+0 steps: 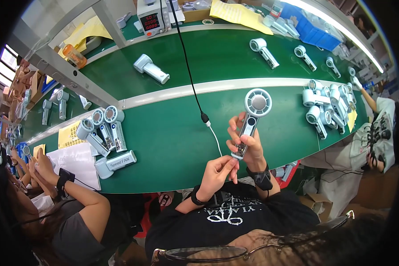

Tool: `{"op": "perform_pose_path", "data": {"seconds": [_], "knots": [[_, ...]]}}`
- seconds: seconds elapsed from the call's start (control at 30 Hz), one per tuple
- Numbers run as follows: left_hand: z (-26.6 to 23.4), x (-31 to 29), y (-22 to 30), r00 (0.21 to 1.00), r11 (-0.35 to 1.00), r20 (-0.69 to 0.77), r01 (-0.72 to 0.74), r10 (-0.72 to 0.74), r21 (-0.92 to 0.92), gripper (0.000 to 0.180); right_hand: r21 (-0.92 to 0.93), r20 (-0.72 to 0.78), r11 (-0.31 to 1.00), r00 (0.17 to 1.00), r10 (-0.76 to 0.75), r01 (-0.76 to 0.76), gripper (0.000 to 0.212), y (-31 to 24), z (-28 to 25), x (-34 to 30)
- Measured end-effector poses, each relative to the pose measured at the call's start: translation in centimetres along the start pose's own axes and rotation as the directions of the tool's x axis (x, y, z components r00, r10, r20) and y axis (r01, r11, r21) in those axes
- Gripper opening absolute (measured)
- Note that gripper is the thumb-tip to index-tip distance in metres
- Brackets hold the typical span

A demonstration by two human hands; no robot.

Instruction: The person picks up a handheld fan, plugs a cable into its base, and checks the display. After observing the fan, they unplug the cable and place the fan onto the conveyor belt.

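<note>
A pale blue handheld fan (258, 103) stands nearly upright in front of me, its round grille at the top. My right hand (254, 148) is closed around its handle, where a dark, see-through panel shows inner parts. At the handle's lower end, my left hand (218, 176) pinches the end of a white cable (216, 136) against the base. The fingers hide the plug, so I cannot tell whether it is inserted. The white cable joins a black cord (186, 57) hanging from above.
Several fans (113, 115) stand grouped at left beside a white sheet (73, 162) and one lying fan (119, 163). More fans are heaped (328, 104) at right. Others lie on the green belt (208, 57) beyond a metal rail. A power supply (153, 20) sits behind. Co-workers flank me.
</note>
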State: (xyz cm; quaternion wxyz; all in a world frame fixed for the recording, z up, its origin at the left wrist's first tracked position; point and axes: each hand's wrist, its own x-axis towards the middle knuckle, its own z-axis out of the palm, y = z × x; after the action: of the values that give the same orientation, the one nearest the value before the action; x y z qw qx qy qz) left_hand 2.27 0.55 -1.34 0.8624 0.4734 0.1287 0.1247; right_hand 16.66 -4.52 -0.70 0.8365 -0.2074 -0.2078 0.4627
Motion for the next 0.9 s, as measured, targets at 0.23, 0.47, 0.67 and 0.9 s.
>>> {"op": "perform_pose_path", "data": {"seconds": [0.23, 0.47, 0.67, 0.9], "knots": [[0.2, -0.5, 0.3, 0.999, 0.999, -0.032, 0.01, -0.009, 0.031, 0.024, -0.173, 0.044, 0.983, 0.997, -0.057, 0.064, 0.053, 0.0, 1.0, -0.2], [1.0, -1.0, 1.3, 0.999, 0.997, 0.052, 0.011, -0.015, 0.08, 0.022, 0.006, 0.089, 1.0, 0.996, -0.003, 0.003, 0.054, 0.2, 0.9, -0.4], [0.8, -1.0, 1.0, 0.999, 0.989, 0.052, 0.004, -0.012, 0.146, 0.021, -0.036, 0.083, 0.999, 0.996, 0.006, -0.003, 0.058, 0.0, 0.6, -0.5], [0.8, -0.8, 1.1, 0.999, 0.977, 0.052, -0.021, 0.01, 0.211, 0.019, -0.125, 0.045, 0.992, 0.999, 0.004, 0.002, 0.074, -0.5, 1.0, -0.6]]}}
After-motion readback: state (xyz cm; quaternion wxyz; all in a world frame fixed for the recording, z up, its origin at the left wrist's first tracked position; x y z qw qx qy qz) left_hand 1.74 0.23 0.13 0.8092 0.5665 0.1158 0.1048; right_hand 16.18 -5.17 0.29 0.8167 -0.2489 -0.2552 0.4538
